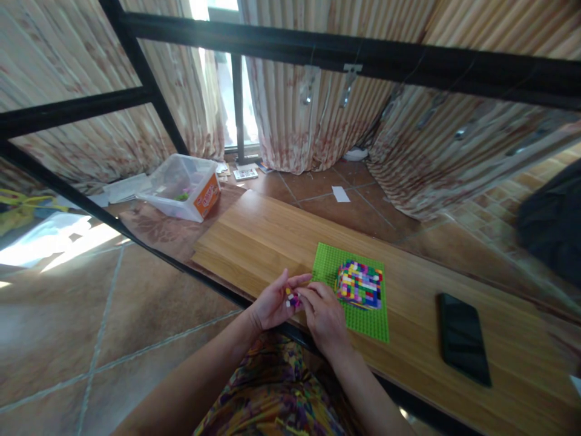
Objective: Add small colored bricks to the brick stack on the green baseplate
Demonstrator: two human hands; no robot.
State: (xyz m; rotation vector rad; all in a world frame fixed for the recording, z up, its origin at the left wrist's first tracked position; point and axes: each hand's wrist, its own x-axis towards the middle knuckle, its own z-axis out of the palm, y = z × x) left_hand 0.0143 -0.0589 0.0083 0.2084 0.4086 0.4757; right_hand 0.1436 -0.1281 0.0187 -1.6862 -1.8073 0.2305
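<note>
My left hand [272, 301] and my right hand [324, 315] meet at the near edge of a wooden table [254, 236]. Between their fingertips they pinch a small cluster of coloured toy bricks [293, 298], with white, pink and yellow pieces showing. Just right of my hands lies a green baseplate [370, 324]. A multicoloured brick block [359, 283] stands on it, built of several layers. My right hand rests against the baseplate's left edge.
A black phone [463, 345] lies face down on the table to the right. A clear plastic box [181, 184] with an orange label sits on the floor beyond the table's far left corner. Black frame bars [345, 54] cross overhead. Curtains hang behind.
</note>
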